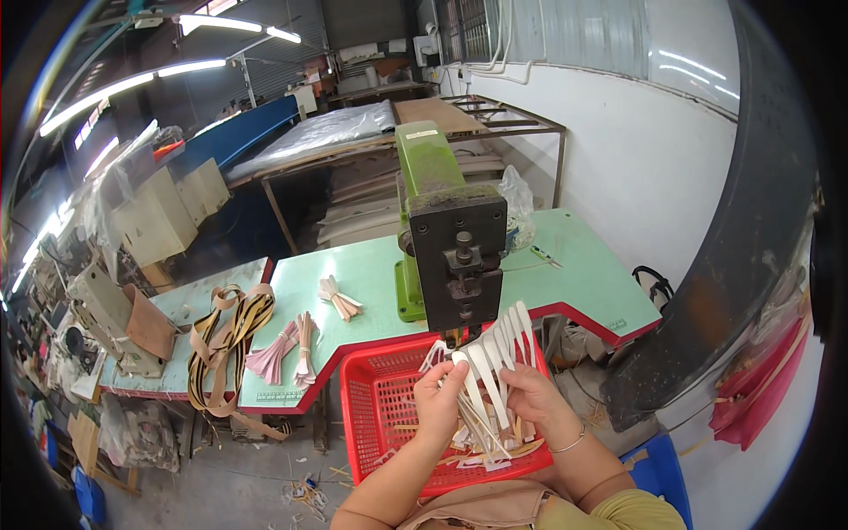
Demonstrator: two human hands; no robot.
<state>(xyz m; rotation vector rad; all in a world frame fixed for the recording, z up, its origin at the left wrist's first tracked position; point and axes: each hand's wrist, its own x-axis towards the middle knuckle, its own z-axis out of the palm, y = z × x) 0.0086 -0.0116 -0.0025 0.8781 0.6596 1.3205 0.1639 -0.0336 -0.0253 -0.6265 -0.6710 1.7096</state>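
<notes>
My left hand (438, 399) pinches the rounded end of a white strip between thumb and fingers, just below the black front plate of a green machine (455, 230). Beside it, my right hand (539, 402) is closed on the same fanned-out row of white strips (496, 349). Some strips stick up past my right fingers, while others hang down between my hands. Under both hands stands a red perforated basket (364, 415), with loose strips and scraps (468, 459) in it. The machine's lower working point is partly hidden behind the strips.
On the green table (353, 261) lie a pink bundle (272, 355), pale strip bundles (338, 298) and small snips (546, 256). Striped and tan straps (231, 327) drape over its left side, near another machine (119, 322). A dark pillar (707, 309) stands right; a blue bin (658, 477) sits low right.
</notes>
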